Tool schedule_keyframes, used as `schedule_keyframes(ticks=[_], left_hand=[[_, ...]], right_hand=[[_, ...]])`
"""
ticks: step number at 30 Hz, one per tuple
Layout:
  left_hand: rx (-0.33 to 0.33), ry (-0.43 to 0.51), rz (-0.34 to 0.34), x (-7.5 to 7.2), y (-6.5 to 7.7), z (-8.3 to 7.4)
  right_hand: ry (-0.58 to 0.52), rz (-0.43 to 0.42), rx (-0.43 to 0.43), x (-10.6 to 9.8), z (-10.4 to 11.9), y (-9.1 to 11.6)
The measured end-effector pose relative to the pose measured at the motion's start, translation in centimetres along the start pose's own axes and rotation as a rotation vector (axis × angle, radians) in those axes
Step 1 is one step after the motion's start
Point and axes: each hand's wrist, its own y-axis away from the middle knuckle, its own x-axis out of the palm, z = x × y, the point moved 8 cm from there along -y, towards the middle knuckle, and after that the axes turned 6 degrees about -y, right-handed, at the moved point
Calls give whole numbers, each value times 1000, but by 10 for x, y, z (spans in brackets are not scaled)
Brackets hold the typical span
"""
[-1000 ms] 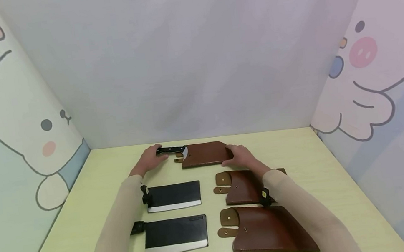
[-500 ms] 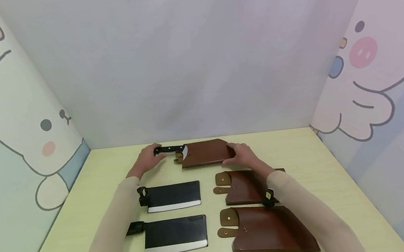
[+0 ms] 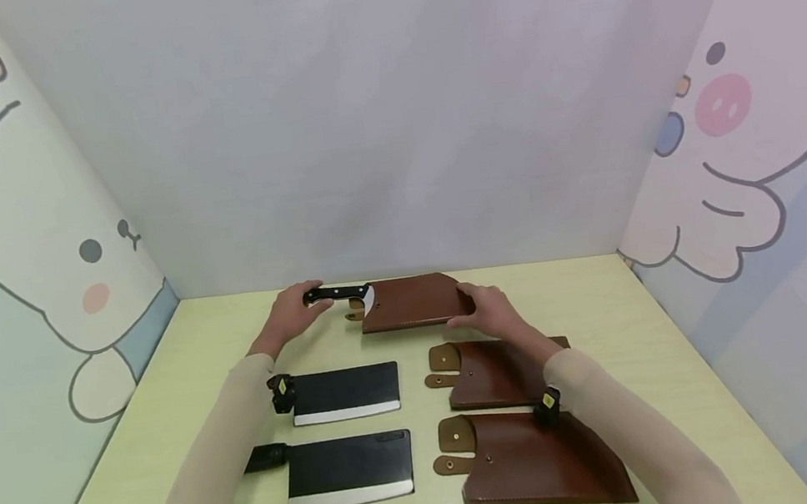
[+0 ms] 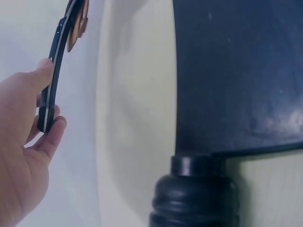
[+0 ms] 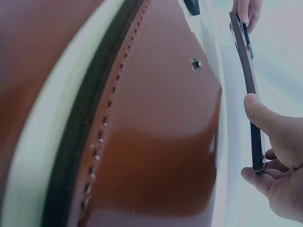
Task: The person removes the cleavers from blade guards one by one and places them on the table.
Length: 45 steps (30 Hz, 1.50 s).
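At the back of the table, my left hand holds the black riveted handle of a knife. Its blade runs into a brown leather sheath, with only a silver crescent of metal showing at the mouth. My right hand grips the sheath's right end, thumb on the near side. Seen edge-on in the right wrist view, the sheath is held off the table between thumb and fingers. In the left wrist view, thumb and fingers pinch the handle near its end.
Two black cleavers lie flat at the left, a middle cleaver and a near cleaver. To their right lie two more brown sheaths, a middle sheath and a near sheath, partly under my right forearm. A pale wall stands behind the table.
The sheathed knife has risen slightly and tilted up from the table. Both hands have moved with it, the left one a little to the left and the right one a little to the right.
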Motion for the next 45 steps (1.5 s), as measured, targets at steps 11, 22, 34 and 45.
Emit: schedule_keyframes(ticks=[11, 22, 34, 45], left_hand=[[43, 2, -59, -13, 13, -14], [102, -25, -138, -21, 23, -23], [158, -82, -180, -26, 29, -32], [151, -61, -218, -30, 32, -33]], right_hand=[[-6, -88, -66, -13, 14, 25], [1, -147, -71, -20, 28, 44], [5, -162, -87, -24, 29, 55], [4, -179, -80, -28, 29, 60]])
